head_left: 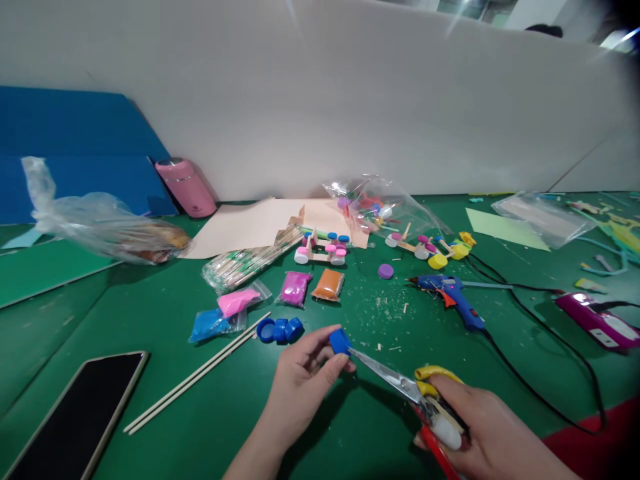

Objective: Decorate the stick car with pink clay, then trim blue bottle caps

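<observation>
Head view: at the far left of the green table [210,413] lies a dark-screened phone [75,413], with a knotted clear bag [110,220] behind it and a pink flask [185,187] leaning against the white panel. Next come 2 pale sticks [200,369] side by side, slanting up to the right, their far ends near a blue packet [210,325] and a pink packet [237,303]. Just right of those ends sit 3 blue caps [281,330] in a row, below a magenta packet [295,288].

The left hand [310,370] is raised over the table, thumb and fingers pinching another blue cap [340,342] at its fingertips. Behind it are a small wheeled model [320,256] and an orange packet [328,285].

The scissors [390,378] reach from the lower right, blade tips at the right edge of the pinched cap; whether they have cut into it, I cannot tell. Their yellow and red handles are in the grasp of the right hand [480,420]. Beyond the blades are a purple cap [385,271], a 2nd wheeled model [423,251] and a blue glue gun [453,287], nozzle leftward. A magenta device [597,323] is farthest right.
</observation>
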`<state>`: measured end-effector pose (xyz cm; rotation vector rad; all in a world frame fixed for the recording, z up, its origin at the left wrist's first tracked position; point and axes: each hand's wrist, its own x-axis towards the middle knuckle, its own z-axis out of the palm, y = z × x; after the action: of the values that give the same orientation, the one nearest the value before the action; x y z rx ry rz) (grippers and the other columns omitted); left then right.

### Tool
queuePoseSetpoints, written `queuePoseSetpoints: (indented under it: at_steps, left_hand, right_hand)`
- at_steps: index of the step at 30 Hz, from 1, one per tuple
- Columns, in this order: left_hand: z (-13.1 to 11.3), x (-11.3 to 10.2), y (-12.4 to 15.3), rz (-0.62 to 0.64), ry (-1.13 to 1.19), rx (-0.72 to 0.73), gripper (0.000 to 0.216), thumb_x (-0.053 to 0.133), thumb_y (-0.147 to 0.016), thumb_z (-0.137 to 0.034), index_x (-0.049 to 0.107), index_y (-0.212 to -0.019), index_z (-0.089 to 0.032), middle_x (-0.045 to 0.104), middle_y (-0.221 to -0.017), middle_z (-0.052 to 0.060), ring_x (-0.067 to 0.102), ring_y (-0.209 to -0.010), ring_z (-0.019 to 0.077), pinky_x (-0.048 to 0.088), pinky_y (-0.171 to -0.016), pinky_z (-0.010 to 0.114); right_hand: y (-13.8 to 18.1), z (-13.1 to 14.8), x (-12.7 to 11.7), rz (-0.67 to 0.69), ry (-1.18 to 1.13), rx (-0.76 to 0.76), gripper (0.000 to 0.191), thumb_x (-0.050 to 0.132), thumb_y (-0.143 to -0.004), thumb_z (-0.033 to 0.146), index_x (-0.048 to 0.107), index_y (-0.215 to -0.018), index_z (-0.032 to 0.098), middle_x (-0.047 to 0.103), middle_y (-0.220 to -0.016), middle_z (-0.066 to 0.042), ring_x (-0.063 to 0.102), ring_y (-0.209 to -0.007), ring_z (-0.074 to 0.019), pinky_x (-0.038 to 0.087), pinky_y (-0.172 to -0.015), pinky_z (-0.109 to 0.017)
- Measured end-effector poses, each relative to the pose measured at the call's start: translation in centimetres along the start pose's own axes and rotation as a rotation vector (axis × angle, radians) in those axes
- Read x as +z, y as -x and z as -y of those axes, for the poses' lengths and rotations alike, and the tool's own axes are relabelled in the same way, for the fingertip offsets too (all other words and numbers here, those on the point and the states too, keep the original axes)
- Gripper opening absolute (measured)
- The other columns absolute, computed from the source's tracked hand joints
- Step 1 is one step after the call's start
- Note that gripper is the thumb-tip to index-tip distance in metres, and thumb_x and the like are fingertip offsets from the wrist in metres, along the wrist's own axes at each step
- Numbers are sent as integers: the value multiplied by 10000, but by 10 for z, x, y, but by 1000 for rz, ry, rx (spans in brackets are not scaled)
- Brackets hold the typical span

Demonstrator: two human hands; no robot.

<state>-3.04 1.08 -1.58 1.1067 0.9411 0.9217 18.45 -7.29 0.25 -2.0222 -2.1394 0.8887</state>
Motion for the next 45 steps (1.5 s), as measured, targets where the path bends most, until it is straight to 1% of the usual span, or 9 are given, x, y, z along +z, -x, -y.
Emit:
queuePoseSetpoints:
  at_steps: [5,16,19,23,28,34,38,42,45]
  left_hand:
    - [3,1,0,-7,2,25,284,618,-692,-217,590,-962,-135,666,-642,17,633,-622,151,506,-624,258]
    - [5,2,0,-21,4,44,291,619,-689,-226,602,-964,-134,666,-644,23,631,-611,155,507,-617,266]
    - [3,3,1,-28,4,42,298,624,-684,-230,602,-962,-127,665,-637,26,631,-611,159,507,-622,271]
    - [2,3,0,-39,-52,49,310,619,-683,-234,601,-974,-128,662,-666,32,631,-627,167,511,-637,285]
    - [7,1,0,-78,-206,143,326,617,-681,-211,606,-1005,-178,649,-836,50,625,-700,171,511,-688,296]
    - [14,-1,1,-122,-350,273,334,622,-677,-187,617,-1008,-226,647,-907,38,597,-762,160,497,-708,264]
    - [11,1,1,-112,-259,214,331,631,-672,-189,618,-1001,-220,643,-895,30,599,-741,144,495,-715,257]
    - [5,1,-1,-35,-33,44,330,623,-688,-213,595,-1016,-179,670,-787,29,625,-713,150,494,-701,268]
    - [2,-2,-2,2,83,-4,304,605,-712,-228,590,-1009,-164,681,-691,16,628,-673,141,485,-685,263]
  right_hand:
    - [0,9,4,-32,-37,75,195,589,-670,361,515,-788,224,641,-762,-27,586,-617,-177,410,-528,-238]
    - [-2,17,5,39,-62,93,166,558,-687,335,475,-765,214,622,-651,2,558,-532,-151,368,-473,-216]
    - [-1,12,13,14,-57,66,139,522,-715,329,478,-779,214,625,-648,-2,563,-529,-153,375,-476,-218]
    - [-2,8,19,-73,-59,31,128,511,-719,318,487,-794,217,635,-680,-11,571,-536,-156,393,-486,-223]
    - [-4,13,16,-64,-72,69,242,569,-677,330,492,-876,216,640,-759,-22,598,-606,-168,407,-497,-213]
    - [-5,7,26,-62,-69,23,187,529,-701,344,479,-823,211,629,-667,-12,577,-553,-163,390,-497,-222]
    - [-6,3,33,-85,-95,11,157,471,-734,353,466,-809,215,617,-624,-5,560,-511,-158,383,-472,-225]
    - [-6,9,30,-73,-146,57,196,530,-696,328,474,-851,222,624,-648,7,566,-531,-154,392,-476,-212]
    - [-7,15,23,-89,-186,55,213,576,-655,302,481,-832,230,623,-660,18,555,-536,-146,394,-478,-204]
